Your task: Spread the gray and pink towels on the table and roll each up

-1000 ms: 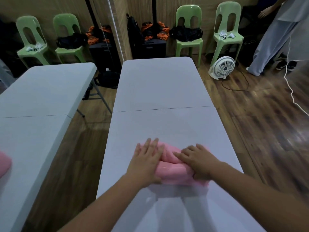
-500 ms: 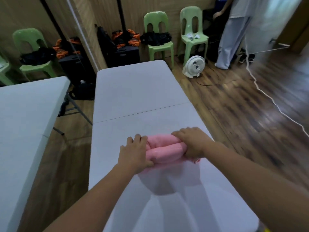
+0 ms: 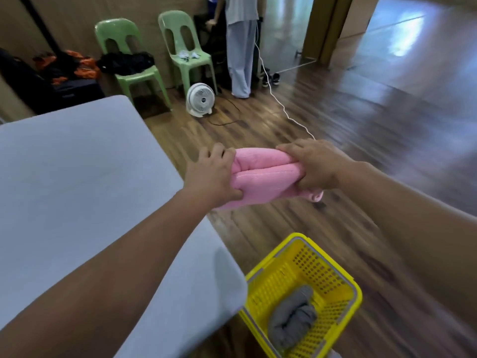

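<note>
Head view shows us holding the rolled pink towel [image 3: 263, 177] over the floor [image 3: 361, 120] beside the counter [image 3: 77, 177], left hand [image 3: 211, 174] and right hand [image 3: 315, 166] fingers curled round its ends, since we judge soft, light cloth unrolls easily.

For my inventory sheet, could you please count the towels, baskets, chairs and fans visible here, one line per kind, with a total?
Towels: 2 (pink towel, gray towel)
Baskets: 1 (yellow basket)
Chairs: 2 (left green chair, right green chair)
Fans: 1 (white fan)
Total: 6
</note>
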